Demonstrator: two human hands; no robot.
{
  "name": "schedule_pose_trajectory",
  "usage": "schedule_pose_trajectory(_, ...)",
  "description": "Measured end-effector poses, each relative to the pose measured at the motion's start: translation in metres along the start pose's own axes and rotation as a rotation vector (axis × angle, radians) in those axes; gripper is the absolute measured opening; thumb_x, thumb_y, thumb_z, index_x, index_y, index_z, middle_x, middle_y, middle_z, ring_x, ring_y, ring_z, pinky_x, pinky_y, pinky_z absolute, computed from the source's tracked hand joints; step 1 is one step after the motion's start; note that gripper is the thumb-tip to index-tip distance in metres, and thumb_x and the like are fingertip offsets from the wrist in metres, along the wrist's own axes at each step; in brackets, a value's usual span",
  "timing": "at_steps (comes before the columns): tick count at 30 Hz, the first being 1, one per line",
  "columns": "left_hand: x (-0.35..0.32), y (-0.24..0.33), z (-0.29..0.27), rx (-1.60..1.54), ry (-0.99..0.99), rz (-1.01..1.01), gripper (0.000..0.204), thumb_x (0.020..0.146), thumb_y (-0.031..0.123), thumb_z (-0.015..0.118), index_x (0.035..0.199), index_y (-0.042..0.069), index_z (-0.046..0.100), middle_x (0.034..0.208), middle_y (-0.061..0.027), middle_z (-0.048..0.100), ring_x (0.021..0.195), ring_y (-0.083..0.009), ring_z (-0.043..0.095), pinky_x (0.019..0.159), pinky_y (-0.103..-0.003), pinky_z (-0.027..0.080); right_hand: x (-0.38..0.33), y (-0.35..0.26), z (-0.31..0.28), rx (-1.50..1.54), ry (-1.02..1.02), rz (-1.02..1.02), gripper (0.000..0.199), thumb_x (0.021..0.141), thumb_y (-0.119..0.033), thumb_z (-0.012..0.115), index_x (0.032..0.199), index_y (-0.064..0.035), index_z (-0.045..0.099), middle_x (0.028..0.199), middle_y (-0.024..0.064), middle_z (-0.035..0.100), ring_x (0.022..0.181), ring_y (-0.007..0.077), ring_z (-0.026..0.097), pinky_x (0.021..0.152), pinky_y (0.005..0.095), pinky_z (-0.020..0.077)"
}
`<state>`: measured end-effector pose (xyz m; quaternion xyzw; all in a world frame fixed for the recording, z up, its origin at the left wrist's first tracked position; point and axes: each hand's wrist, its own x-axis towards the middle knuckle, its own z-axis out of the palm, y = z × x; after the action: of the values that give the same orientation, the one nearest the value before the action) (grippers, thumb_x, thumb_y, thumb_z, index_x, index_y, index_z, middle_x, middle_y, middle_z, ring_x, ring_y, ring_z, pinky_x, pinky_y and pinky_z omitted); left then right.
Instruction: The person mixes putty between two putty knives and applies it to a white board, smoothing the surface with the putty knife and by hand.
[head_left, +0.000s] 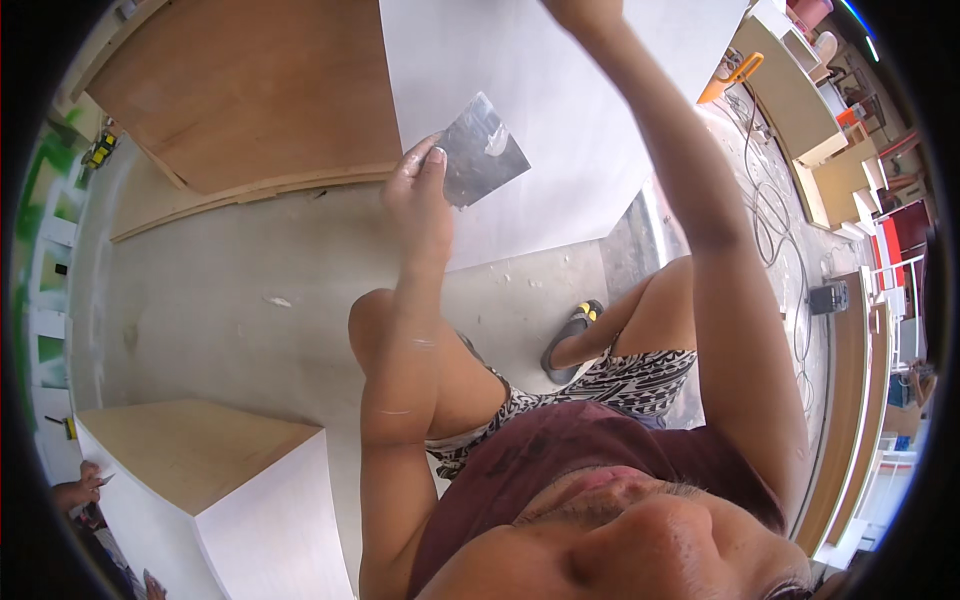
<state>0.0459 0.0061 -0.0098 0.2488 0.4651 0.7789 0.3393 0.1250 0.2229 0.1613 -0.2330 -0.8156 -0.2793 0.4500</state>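
Our left hand [420,190] grips the thin, grey, square metal plate [476,160] in front of the broad, smooth white panel [570,190], where over-tilting could shed its soft-looking white paste dab [497,140], though we cannot tell whether our cropped right hand [588,10] grips anything.
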Motion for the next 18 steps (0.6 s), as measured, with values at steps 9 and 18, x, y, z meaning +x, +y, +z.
schedule_pose_trajectory(9,0.002,0.000,-0.003,-0.065,-0.004,0.017,0.030,0.098,0.011,0.055,0.121,-0.007,0.063,0.106,-0.0078,0.066,0.095,-0.0121,0.058,0.087,-0.026,0.046,-0.117,-0.027,0.011,-0.032,-0.192,-0.002,0.052,0.085,-0.001,0.052,0.132,-0.0228,0.061,0.133,0.0026,0.061,0.125,0.0249,0.056,0.105,0.0445,0.0457)
schedule_pose_trajectory(18,0.003,0.002,-0.004,-0.106,-0.030,0.020,0.030,0.098,0.011,0.057,0.122,-0.008,0.062,0.109,-0.0083,0.066,0.097,-0.0126,0.058,0.088,-0.027,0.046,0.070,0.036,-0.054,0.157,-0.187,0.068,0.037,0.085,0.002,0.050,0.114,-0.0089,0.070,0.100,0.0237,0.068,0.099,0.0397,0.065,0.085,0.0475,0.0518)
